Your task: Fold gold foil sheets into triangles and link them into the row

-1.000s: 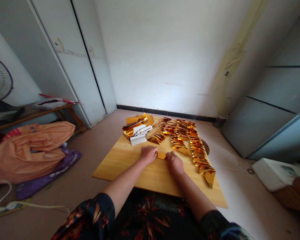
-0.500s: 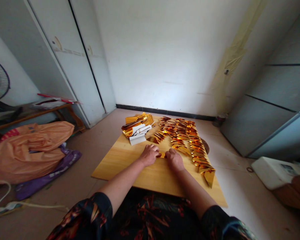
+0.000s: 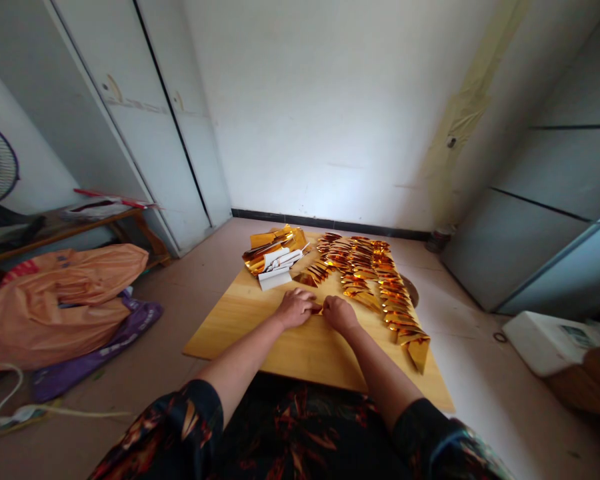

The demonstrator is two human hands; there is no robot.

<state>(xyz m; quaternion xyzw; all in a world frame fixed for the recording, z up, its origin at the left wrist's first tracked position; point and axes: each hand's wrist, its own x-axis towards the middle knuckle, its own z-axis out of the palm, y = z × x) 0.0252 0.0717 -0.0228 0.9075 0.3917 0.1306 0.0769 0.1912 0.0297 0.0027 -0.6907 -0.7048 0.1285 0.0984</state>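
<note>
We pinch a small folded strip of shiny gold paper just below the frame's centre.
Curled fingers of our left hand and right hand cover its ends; a sliver shows between them, over the flat yellow wooden board.

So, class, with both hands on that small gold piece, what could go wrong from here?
1. The left hand and right hand hold the gold piece close together, so it might crease unevenly.
2. The row of folded pieces runs near the right edge of the board; a bump could knock some off.
3. The overlapping pile of sheets might slide.
</note>
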